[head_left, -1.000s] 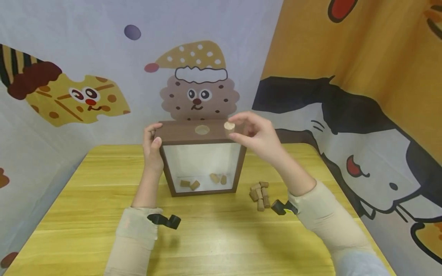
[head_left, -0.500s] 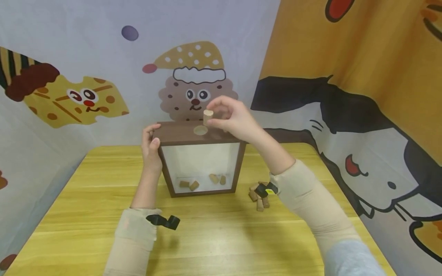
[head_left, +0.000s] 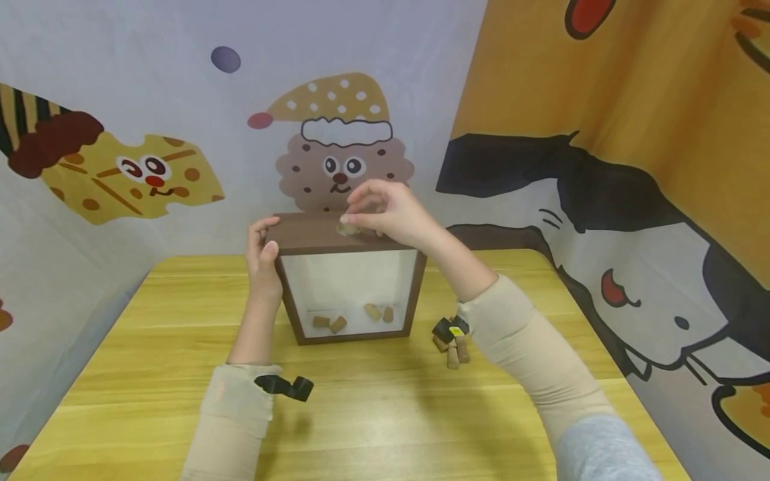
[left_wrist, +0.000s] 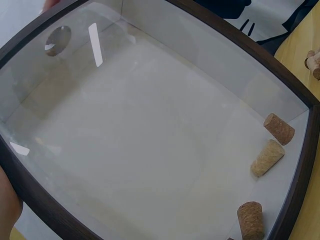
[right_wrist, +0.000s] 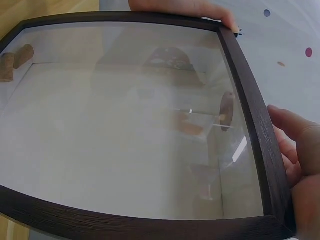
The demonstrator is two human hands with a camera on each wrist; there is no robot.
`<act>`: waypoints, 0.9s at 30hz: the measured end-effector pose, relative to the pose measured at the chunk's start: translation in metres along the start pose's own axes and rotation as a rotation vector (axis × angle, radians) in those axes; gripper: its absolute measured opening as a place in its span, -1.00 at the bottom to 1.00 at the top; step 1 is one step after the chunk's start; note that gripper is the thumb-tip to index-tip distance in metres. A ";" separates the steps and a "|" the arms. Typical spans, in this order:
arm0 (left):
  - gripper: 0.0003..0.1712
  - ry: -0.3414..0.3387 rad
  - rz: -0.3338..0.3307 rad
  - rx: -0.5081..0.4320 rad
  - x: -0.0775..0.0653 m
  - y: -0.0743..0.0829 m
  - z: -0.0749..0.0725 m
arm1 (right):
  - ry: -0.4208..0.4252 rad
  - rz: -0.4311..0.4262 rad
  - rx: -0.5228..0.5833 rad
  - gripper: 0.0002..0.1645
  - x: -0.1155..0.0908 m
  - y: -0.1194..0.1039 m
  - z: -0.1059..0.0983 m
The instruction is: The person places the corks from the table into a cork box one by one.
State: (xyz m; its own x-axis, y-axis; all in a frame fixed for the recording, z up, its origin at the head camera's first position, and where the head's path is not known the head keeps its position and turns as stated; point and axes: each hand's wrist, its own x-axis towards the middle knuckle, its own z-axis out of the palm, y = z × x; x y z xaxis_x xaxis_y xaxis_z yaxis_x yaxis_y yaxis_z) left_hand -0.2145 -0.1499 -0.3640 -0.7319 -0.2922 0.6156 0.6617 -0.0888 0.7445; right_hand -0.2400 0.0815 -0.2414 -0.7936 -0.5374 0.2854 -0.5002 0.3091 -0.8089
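A dark-brown framed box (head_left: 345, 337) with a clear front stands on the table, a round hole (head_left: 349, 230) in its top. My left hand (head_left: 263, 264) grips the box's left side, thumb near the front corner and fingers over the top edge. At the hole, my right hand (head_left: 394, 212) pinches a small cork (head_left: 345, 219); thumb and fingers hide most of it. Several corks (head_left: 321, 322) lie on the box floor, among them a brown cork (left_wrist: 250, 220) in the left wrist view. In the right wrist view, the right hand (right_wrist: 305, 155) shows beside the box's top edge.
More loose corks (head_left: 453, 356) lie in a pile right of the box, partly covered by the right wrist camera (head_left: 448, 329). The yellow wood-grain table (head_left: 361, 414) extends around the box. Behind it hangs a cartoon-printed cloth (head_left: 150, 80).
My right hand has moved left with the cork, from the box's right top to above the hole, then down to it. The left hand keeps its grip on the box.
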 end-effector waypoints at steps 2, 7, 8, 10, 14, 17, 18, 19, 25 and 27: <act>-0.40 0.005 0.006 -0.002 0.000 -0.001 0.000 | 0.002 -0.003 0.000 -0.70 -0.001 0.000 0.000; -0.40 0.006 -0.005 0.005 0.000 -0.002 -0.001 | 0.042 -0.027 0.012 -0.70 -0.009 0.001 -0.003; -0.40 0.004 -0.009 0.007 0.000 -0.002 -0.001 | 0.054 -0.034 0.016 -0.70 -0.013 0.001 -0.005; -0.38 0.001 -0.014 0.008 0.000 -0.002 -0.002 | 0.087 -0.044 0.016 -0.70 -0.022 -0.001 -0.007; -0.36 -0.002 -0.004 0.002 0.001 -0.001 -0.001 | 0.166 -0.075 0.031 -0.70 -0.047 -0.004 -0.012; -0.34 0.000 0.007 -0.004 0.002 0.000 -0.001 | 0.218 -0.112 0.031 -0.71 -0.067 -0.003 -0.015; -0.34 0.001 0.007 -0.006 0.002 0.000 -0.001 | 0.233 -0.125 0.027 -0.72 -0.073 -0.002 -0.016; -0.34 0.001 0.008 -0.006 0.001 0.000 -0.001 | 0.243 -0.143 0.024 -0.72 -0.079 0.000 -0.017; -0.35 -0.004 0.008 -0.006 0.001 -0.001 -0.001 | 0.256 -0.182 0.023 -0.72 -0.114 0.019 -0.018; -0.35 -0.004 0.004 -0.002 0.001 -0.001 -0.001 | 0.252 -0.160 -0.003 -0.71 -0.124 0.029 -0.017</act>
State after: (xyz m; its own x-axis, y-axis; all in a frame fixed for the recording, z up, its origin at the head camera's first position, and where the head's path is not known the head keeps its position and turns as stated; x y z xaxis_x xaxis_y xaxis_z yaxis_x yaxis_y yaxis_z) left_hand -0.2156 -0.1513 -0.3651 -0.7300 -0.2887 0.6194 0.6647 -0.0896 0.7417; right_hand -0.1620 0.1709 -0.2915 -0.7655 -0.3674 0.5282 -0.6265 0.2387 -0.7420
